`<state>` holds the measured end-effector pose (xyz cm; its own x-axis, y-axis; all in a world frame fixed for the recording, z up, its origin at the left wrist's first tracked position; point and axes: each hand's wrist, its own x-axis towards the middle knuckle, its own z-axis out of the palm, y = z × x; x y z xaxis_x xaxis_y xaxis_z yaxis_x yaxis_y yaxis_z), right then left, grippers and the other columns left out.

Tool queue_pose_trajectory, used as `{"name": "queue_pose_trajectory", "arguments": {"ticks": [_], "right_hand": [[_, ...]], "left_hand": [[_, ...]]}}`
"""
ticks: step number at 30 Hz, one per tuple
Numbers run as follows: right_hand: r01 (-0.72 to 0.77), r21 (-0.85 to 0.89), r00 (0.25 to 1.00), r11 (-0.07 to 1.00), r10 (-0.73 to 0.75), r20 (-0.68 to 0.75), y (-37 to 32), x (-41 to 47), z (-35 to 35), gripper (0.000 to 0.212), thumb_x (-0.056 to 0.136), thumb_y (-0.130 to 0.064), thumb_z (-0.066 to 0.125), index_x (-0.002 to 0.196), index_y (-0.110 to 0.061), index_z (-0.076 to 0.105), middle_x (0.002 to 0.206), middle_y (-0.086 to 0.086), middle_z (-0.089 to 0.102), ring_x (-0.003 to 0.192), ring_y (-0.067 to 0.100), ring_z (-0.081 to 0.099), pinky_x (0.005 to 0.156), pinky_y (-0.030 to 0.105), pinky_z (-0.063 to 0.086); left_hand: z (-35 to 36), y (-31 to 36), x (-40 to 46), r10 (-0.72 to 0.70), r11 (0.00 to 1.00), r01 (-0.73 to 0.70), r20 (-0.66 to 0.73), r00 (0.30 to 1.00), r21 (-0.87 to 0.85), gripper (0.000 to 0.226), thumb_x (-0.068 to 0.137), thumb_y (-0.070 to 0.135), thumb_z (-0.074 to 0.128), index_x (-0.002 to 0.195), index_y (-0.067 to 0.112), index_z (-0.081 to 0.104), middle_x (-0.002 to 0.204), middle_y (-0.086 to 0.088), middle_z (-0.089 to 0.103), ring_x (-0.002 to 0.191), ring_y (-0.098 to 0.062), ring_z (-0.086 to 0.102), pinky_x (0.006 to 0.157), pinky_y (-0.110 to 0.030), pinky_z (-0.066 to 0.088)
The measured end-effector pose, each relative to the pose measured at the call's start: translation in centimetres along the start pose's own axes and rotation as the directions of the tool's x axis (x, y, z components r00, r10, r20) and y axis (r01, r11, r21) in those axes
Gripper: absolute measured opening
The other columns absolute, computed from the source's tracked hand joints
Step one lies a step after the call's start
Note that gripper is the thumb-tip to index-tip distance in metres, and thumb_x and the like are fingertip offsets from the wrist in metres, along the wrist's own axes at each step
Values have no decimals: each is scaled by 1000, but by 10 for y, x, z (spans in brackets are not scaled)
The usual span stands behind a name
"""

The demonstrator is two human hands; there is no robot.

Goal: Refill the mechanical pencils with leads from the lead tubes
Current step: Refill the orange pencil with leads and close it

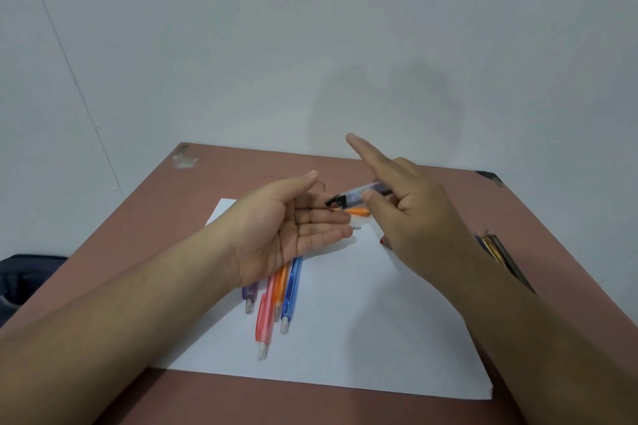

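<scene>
My right hand (411, 203) pinches a clear lead tube (362, 192) with a black open cap, tilted so the cap end points at my left palm; its index finger sticks straight out. My left hand (293, 228) is held flat, palm up, just under the tube's mouth. Several mechanical pencils lie on the white paper (345, 338) beneath my left hand: purple (249, 297), pink (264, 321), orange (280, 290) and blue (290, 297). Another orange pencil (359, 212) peeks out between my hands, with a small grey piece (356, 227) beside it.
The paper lies on a brown table (345, 404) against a pale wall. More lead tubes or pencils (500, 255) lie at the right, partly hidden by my right forearm. A dark bag (24, 276) sits beyond the table's left edge.
</scene>
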<state>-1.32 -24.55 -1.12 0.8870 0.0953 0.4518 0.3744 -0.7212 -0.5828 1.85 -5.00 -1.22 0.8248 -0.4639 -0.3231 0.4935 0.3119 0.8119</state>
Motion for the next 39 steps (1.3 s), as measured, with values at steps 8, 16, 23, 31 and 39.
{"name": "queue_pose_trajectory", "arguments": {"ticks": [8, 16, 23, 31, 39], "right_hand": [[-80, 31, 996, 996, 80, -24, -2, 0, -2, 57, 101, -15, 48, 138, -58, 49, 92, -14, 50, 75, 13, 52, 73, 46, 57], [-126, 43, 989, 991, 129, -78, -4, 1, -2, 49, 101, -16, 53, 136, -51, 57, 105, -19, 59, 71, 11, 57, 71, 42, 60], [-137, 64, 987, 989, 142, -80, -8, -1, -2, 48, 99, -16, 55, 135, -49, 59, 95, -23, 54, 66, 3, 55, 69, 35, 60], [-138, 72, 986, 988, 144, -88, -7, 0, -3, 47, 99, -16, 56, 135, -46, 60, 94, -26, 52, 67, -1, 57, 69, 35, 62], [-186, 197, 969, 963, 212, -123, -1, 2, -10, 43, 98, -12, 60, 125, -45, 68, 98, -10, 61, 53, 5, 50, 52, 16, 46]], "left_hand": [[1, -2, -1, 73, 997, -74, -23, 997, -25, 35, 104, 20, 47, 115, -9, 64, 111, -32, 69, 101, -40, 72, 86, -41, 60], [1, -5, -1, 311, 884, -259, -76, 947, 389, 16, 96, 12, 64, 105, 3, 73, 102, -15, 76, 100, -28, 74, 94, -39, 57], [5, -5, -4, 353, 816, -250, -106, 930, 521, 14, 90, 19, 72, 94, 7, 77, 91, -10, 77, 88, -20, 76, 91, -37, 59], [4, -5, -2, 358, 798, -246, -105, 928, 550, 13, 90, 21, 73, 91, 9, 78, 88, -7, 78, 88, -19, 76, 94, -40, 58], [-6, -1, 7, 464, 706, -291, -111, 879, 646, 12, 95, 19, 66, 89, 14, 75, 85, -3, 78, 85, -16, 76, 92, -42, 59]]}}
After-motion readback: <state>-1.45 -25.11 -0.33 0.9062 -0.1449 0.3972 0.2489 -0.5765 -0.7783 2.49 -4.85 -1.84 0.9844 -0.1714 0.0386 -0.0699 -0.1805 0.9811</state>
